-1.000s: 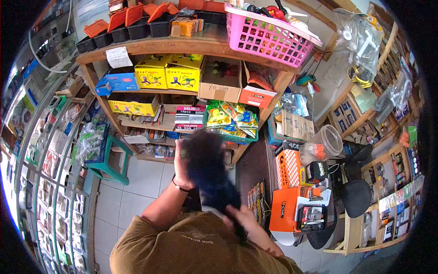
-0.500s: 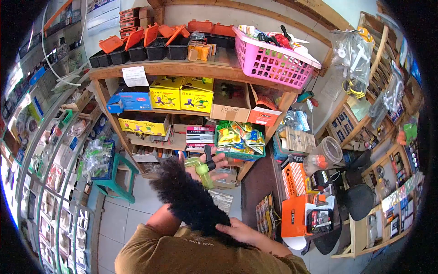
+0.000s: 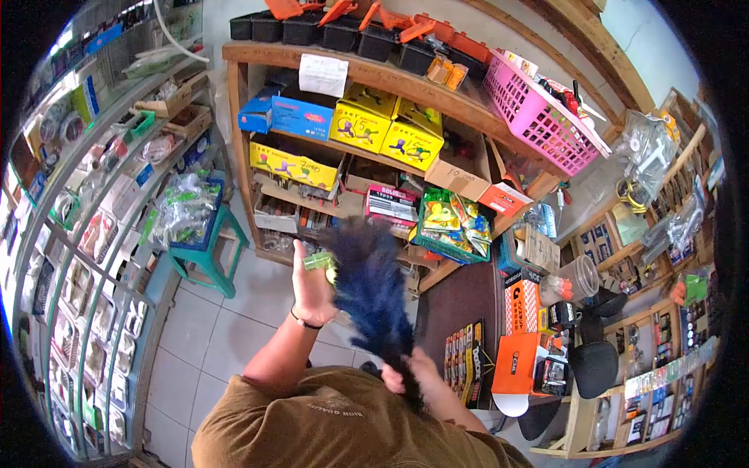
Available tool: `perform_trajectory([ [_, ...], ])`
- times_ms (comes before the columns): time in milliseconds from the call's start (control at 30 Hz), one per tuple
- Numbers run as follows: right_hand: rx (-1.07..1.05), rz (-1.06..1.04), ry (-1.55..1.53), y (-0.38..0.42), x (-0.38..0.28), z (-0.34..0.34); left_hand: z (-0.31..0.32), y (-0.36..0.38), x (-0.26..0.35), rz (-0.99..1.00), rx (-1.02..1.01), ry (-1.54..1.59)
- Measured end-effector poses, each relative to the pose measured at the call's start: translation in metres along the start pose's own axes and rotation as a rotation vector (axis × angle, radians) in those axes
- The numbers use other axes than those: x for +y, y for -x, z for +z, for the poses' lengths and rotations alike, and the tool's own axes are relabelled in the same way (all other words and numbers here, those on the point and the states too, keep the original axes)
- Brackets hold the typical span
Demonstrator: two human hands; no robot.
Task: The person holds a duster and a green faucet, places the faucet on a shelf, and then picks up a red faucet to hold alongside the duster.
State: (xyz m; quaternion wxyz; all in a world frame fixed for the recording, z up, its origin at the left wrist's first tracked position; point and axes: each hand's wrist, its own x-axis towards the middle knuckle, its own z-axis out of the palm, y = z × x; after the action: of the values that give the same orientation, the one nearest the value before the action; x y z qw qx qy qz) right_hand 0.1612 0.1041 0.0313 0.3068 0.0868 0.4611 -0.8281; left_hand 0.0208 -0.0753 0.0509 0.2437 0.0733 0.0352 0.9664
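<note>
My left hand (image 3: pixel 314 292) is held out in front of me with a light green plastic object (image 3: pixel 317 260) on its palm and fingers; part of both is covered by the duster. A dark feather duster (image 3: pixel 373 288) rises across the middle of the view, its fluffy end over the left fingers and in front of the lower shelf. Lower down, my right hand (image 3: pixel 413 378) is wrapped round the duster's base.
Wooden shelves (image 3: pixel 374 62) with yellow boxes (image 3: pixel 363 113) and a pink basket (image 3: pixel 538 117) stand ahead. A teal stool (image 3: pixel 222 261) is left, beside a glass display rack (image 3: pixel 94 257). An orange box (image 3: pixel 516 363) lies right.
The view has turned, so the shelves sit further right and higher. The duster is more upright and now covers the left fingers and much of the green object.
</note>
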Motion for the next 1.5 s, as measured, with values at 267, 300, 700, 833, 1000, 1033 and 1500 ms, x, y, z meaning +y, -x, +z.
perform_trajectory([
  [267, 0.153, -0.03, 0.137, -0.006, 0.0, 0.028, -0.027, 0.009, 0.016, -0.054, 0.056, -0.027],
  [300, 0.391, 0.02, 0.311, -0.001, -0.01, 0.064, -0.016, 0.009, 0.014, -0.08, -0.142, -0.018],
  [700, 0.262, 0.109, 0.416, 0.005, -0.005, 0.0, -0.007, -0.009, -0.002, -0.063, -0.18, -0.121],
  [833, 0.282, 0.101, 0.256, 0.008, -0.031, 0.012, -0.003, -0.015, -0.01, -0.099, -0.206, -0.087],
  [1000, 0.181, 0.168, 0.211, 0.012, -0.019, 0.031, -0.015, -0.025, -0.011, -0.136, -0.268, -0.103],
  [1033, 0.247, -0.008, 0.257, 0.01, -0.014, 0.042, -0.021, -0.023, -0.011, -0.129, -0.297, -0.08],
  [1500, 0.201, 0.125, 0.149, 0.008, 0.001, 0.02, -0.008, 0.001, -0.004, -0.052, -0.053, -0.128],
])
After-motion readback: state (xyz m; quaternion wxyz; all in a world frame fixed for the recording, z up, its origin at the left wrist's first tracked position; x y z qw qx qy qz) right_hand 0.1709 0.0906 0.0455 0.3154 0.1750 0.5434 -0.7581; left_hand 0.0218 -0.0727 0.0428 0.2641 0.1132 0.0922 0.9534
